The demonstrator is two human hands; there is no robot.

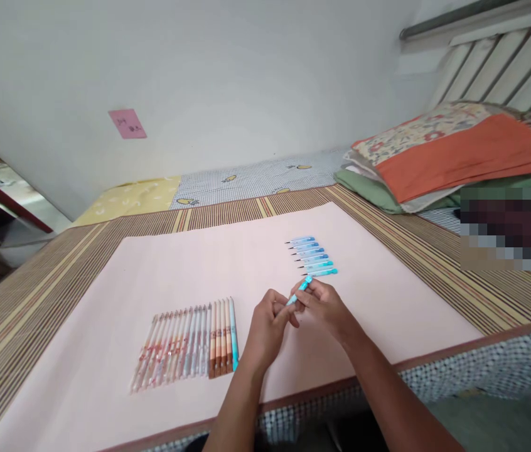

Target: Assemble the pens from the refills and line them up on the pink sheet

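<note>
Both my hands meet over a pale pink sheet near its front edge. My right hand pinches a light blue pen by its upper part. My left hand has its fingers closed on the pen's lower end. Just beyond my hands lies a short row of several blue pens, side by side with their tips to the left. To the left lies a long row of several wrapped pens, pink, orange and one blue, laid parallel.
The pink sheet lies on a striped woven mat over a bed. Folded bedding with an orange cover is stacked at the back right. A white wall with a pink note stands behind. A blurred patch sits at the right.
</note>
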